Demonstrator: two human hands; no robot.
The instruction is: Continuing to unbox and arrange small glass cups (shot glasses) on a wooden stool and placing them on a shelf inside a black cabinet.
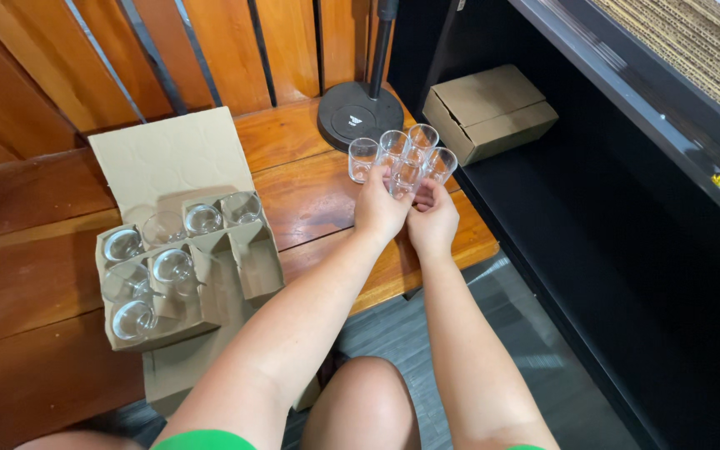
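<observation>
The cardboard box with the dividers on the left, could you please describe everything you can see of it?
The cardboard box is plain brown, open, its flap folded back. It lies on the wooden surface. Cardboard dividers split it into cells; seven clear glasses show in them, and at least one right-hand cell is empty. Neither hand touches it.

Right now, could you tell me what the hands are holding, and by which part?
Both the left hand and the right hand meet on one clear glass in the cluster of glasses, fingertips on its near side. Whether it is lifted cannot be told.
</observation>
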